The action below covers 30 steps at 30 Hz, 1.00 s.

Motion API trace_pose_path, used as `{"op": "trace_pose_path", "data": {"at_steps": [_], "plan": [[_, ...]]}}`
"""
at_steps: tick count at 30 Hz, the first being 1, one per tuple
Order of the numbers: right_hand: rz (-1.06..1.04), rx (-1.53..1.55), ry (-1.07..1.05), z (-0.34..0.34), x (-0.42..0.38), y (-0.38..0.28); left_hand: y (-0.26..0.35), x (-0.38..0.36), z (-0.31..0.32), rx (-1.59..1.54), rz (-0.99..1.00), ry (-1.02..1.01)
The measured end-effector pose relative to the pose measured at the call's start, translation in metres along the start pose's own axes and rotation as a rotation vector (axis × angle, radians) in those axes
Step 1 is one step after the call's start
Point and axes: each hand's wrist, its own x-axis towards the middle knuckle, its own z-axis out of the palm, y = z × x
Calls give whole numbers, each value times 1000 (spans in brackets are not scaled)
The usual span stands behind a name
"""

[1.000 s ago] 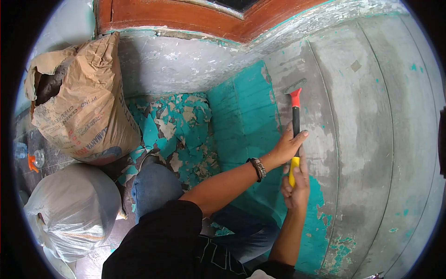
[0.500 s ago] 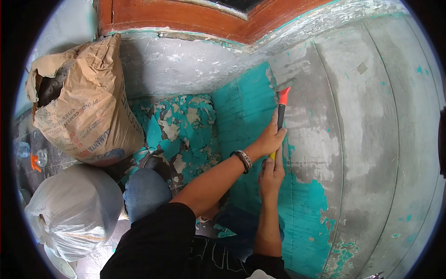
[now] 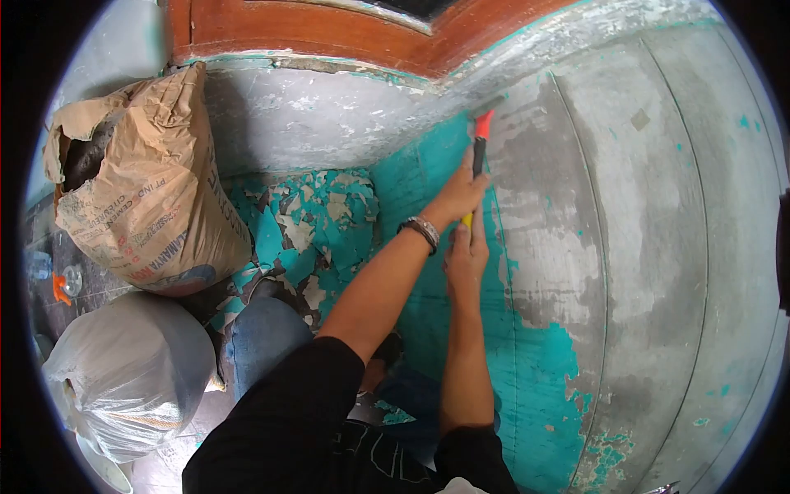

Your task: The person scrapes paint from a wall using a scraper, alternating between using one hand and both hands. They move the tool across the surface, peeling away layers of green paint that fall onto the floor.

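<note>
A long-handled scraper (image 3: 484, 125) with a red head and a black and yellow handle slants up against the wall. Its blade end meets the edge of the turquoise paint (image 3: 420, 173), close to the wall corner. My left hand (image 3: 457, 196), with bracelets at the wrist, is closed around the black upper part of the handle. Lower down, my right hand (image 3: 467, 257) is closed around the yellow end. Right of the scraper the wall is bare grey (image 3: 539, 198), with damp-looking dark patches.
Peeled turquoise paint flakes (image 3: 304, 222) cover the floor by the corner. A torn paper cement bag (image 3: 156, 189) stands at the left, with a whitish plastic sack (image 3: 136, 370) nearer me. A brown wooden frame (image 3: 313, 33) runs above the low wall.
Both hands and the scraper have moved up and slightly left along the wall. The turquoise strip by the blade has lost some paint at its upper edge.
</note>
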Motion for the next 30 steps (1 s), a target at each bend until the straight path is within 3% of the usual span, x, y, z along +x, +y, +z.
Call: {"op": "trace_pose_path", "data": {"at_steps": [6, 12, 15, 17, 19, 21, 23, 24, 26, 30], "plan": [[48, 74, -83, -45, -46, -16, -30, -41, 49, -109, -25, 139], [188, -44, 61, -136, -180, -31, -2, -182, 135, -194, -19, -59], [221, -112, 108, -158, -236, -30, 8, -241, 145, -157, -150, -187], [251, -96, 164, -168, -265, -22, 7, -266, 148, -188, -379, -443], [308, -72, 204, -172, -284, -16, -4, -285, 155, -124, -291, -417], [366, -48, 244, -169, -291, -15, -6, -290, 157, -60, -203, -390], [348, -122, 247, -161, -284, -16, 8, -275, 143, -93, -480, -570], [347, -119, 247, -159, -278, -16, 8, -269, 143, -90, -480, -570], [309, -208, 230, -155, -265, -11, 2, -262, 142, -6, -299, -410], [221, -261, 212, -146, -238, 6, -25, -234, 133, -82, -290, -420]]}}
